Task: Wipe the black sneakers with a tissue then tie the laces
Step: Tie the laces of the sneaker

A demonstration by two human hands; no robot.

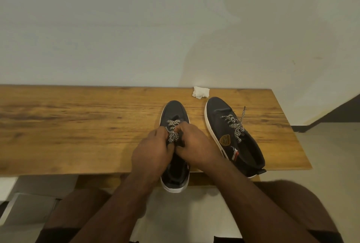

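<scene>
Two sneakers (231, 131) stand on the bench (78, 125), toes toward the far wall; the tying step is in hand, judging by the tissue (201, 92) lying crumpled and set aside at the far edge. The left hand (151, 151) and right hand (196, 145) are pressed close over the left sneaker (174, 110), each pinching its laces (172, 128) with curled fingers — whether a knot is formed cannot be told. The next move probably calls for crossing and drawing the ends tight, then repeating on the right sneaker, whose laces (234, 127) lie loose with one end trailing on the wood. Laces are flat, woven, black-and-white chevron; uppers are dark matte fabric over smooth white rubber soles — the bench is grained, varnished wood.
</scene>
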